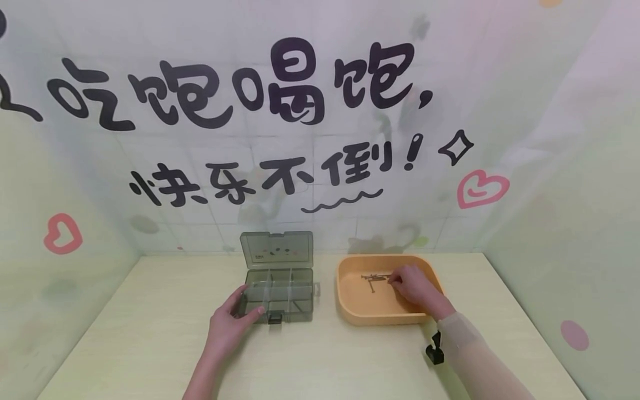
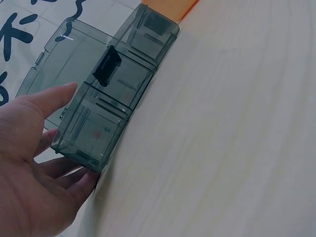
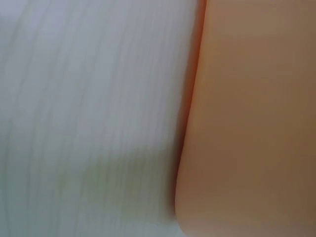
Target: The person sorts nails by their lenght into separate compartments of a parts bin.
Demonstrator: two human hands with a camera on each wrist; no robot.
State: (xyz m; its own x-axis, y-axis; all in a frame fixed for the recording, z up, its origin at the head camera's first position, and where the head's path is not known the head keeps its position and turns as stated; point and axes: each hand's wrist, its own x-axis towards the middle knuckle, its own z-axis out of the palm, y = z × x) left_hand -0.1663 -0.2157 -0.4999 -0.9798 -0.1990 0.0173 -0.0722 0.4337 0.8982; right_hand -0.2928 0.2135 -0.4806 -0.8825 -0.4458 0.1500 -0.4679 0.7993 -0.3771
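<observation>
My left hand (image 1: 230, 321) grips the left end of a grey see-through compartment box (image 2: 94, 123), thumb over its front rim and fingers around the end. Its lid (image 1: 277, 250) stands raised at the back, and the black latch (image 1: 275, 318) hangs at the front. A thin dark piece (image 1: 297, 305) lies in the front right compartment. Over the orange tray (image 1: 350, 305), my right hand (image 1: 412, 283) reaches in with bent fingers, fingertips right at a small pile of thin brownish screws (image 1: 372, 279). I cannot tell whether they pinch one.
The tray stands to the right of the box on a pale wooden table (image 1: 310, 361). Behind them rises a white wall (image 1: 540, 144) with black lettering. A black device (image 1: 435, 351) sits by my right wrist. The right wrist view shows the tray's outer wall (image 3: 247, 123) close up.
</observation>
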